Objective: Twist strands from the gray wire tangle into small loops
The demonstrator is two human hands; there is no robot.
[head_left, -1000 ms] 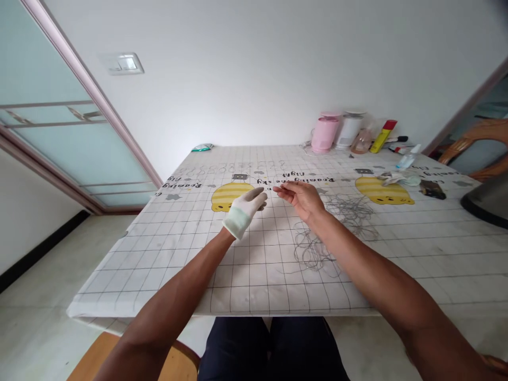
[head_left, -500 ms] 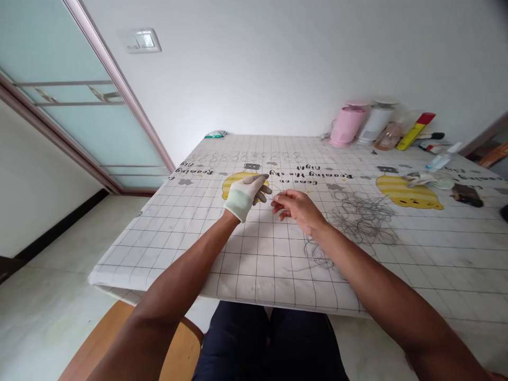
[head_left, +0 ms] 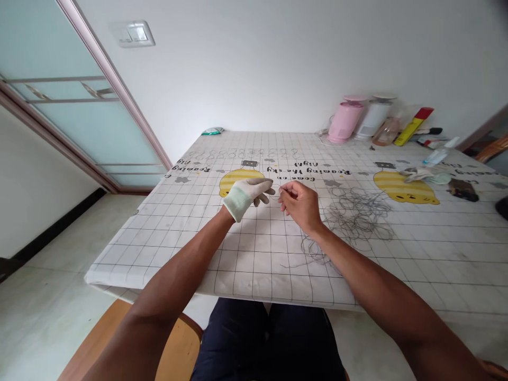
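Tangled wire (head_left: 359, 214), thin and grey, spread in loose loops right of centre and showing on both sides of the right forearm (head_left: 357, 272). Beneath it, a white tablecloth (head_left: 138, 238) with a dark grid, printed lettering and striped yellow figures. At the back right, by the wall (head_left: 238, 74), a close line of containers: a pink cylinder (head_left: 345, 123) and a white cylinder (head_left: 373, 120), both opaque, contents hidden; next a yellow can (head_left: 410, 131) with a red cap, leaning right; then a squat clear bottle (head_left: 387, 133), tinted pinkish-brown, between white cylinder and can. Farther forward, a small clear bottle (head_left: 436, 154) with a pale nozzle, tilted, bluish inside. Near it, crumpled pale fabric (head_left: 432, 174) and a dark object (head_left: 463, 189). At the far left corner, a green-and-white packet (head_left: 213, 131).

Over the middle of the cloth, left hand (head_left: 252, 193) in a whitish glove with a pale green cuff, fingers loosely bent. Just beside it, right hand (head_left: 299, 203), bare, thumb and forefinger drawn together, other fingers curled. Main tangle well apart from the left fingers, nearer the right wrist. At the back, beyond both hands, a row of little grey figure-eight loops (head_left: 246, 154). Smallest of all, between the fingertips, apparently a single wire strand (head_left: 277, 184), too fine to confirm; cannot tell whether gripped by either hand.
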